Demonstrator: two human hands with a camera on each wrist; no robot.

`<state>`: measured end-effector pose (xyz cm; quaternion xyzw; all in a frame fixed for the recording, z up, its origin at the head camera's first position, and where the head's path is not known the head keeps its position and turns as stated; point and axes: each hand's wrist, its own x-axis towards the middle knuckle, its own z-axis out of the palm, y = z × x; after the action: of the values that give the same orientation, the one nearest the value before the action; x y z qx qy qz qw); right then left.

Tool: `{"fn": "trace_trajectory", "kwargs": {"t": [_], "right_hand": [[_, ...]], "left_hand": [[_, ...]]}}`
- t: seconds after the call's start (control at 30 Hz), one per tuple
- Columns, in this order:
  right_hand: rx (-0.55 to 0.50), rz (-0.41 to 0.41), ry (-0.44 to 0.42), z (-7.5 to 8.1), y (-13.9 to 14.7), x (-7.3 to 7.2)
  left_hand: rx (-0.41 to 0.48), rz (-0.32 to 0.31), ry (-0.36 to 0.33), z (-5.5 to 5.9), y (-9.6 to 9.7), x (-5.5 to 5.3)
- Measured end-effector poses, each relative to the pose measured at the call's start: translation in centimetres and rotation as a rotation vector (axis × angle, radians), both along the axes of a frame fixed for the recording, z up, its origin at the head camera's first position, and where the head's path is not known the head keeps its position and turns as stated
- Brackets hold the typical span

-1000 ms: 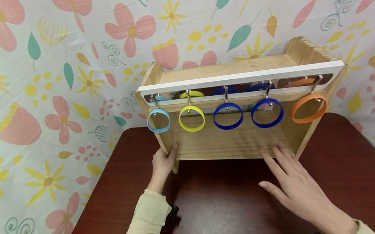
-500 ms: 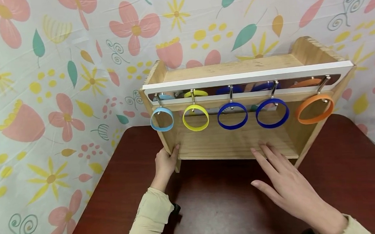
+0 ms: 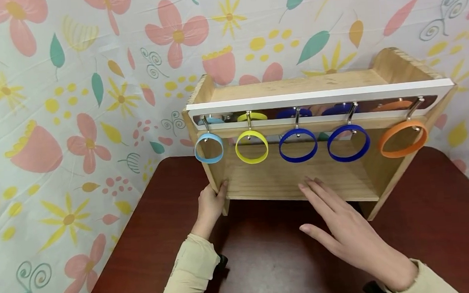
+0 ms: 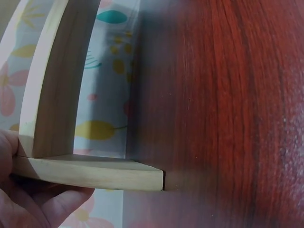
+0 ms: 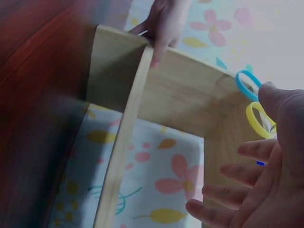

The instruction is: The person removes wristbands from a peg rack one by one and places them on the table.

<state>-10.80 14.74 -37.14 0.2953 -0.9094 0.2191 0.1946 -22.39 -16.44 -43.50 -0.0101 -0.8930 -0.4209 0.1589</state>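
A wooden shelf rack [image 3: 261, 180] stands on the table. My left hand [image 3: 210, 206] grips the lower left side panel [image 4: 95, 173], with its thumb on the inner side and its fingers around the outside. My right hand [image 3: 344, 225] is held flat with straight fingers, in front of the lower board [image 3: 298, 198]; its fingertips overlap the board in the head view. In the right wrist view, the right hand's fingers [image 5: 228, 194] hold nothing. Above it, a light blue band [image 3: 221, 152], a yellow band [image 3: 265, 153], two dark blue bands and an orange band [image 3: 404, 153] hang from metal hooks.
A white-edged metal hook strip [image 3: 320, 98] runs along the front of the rack's top board. The dark red-brown table [image 3: 265, 261] extends on both sides. A flower-patterned cloth [image 3: 112, 60] hangs behind and to the left.
My right hand has moved left along the lower board's front, away from the right side panel. The head view has shifted slightly, while my left hand keeps its grip on the rack.
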Motion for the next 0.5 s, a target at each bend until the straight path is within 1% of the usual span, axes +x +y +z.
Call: {"fn": "trace_trajectory", "kwargs": {"t": [0.2, 0.37, 0.5], "right_hand": [[-0.076, 0.017, -0.028, 1.0, -1.1, -0.5], [-0.133, 0.039, -0.014, 1.7, -2.3, -1.1], [-0.173, 0.044, -0.027, 2.0, -3.2, -1.5]], "left_hand": [[0.004, -0.012, 0.007, 0.0, 0.0, -0.1], [0.008, -0.022, 0.005, 0.1, 0.0, -0.1], [0.008, -0.017, -0.008, -0.1, 0.0, -0.1]]}}
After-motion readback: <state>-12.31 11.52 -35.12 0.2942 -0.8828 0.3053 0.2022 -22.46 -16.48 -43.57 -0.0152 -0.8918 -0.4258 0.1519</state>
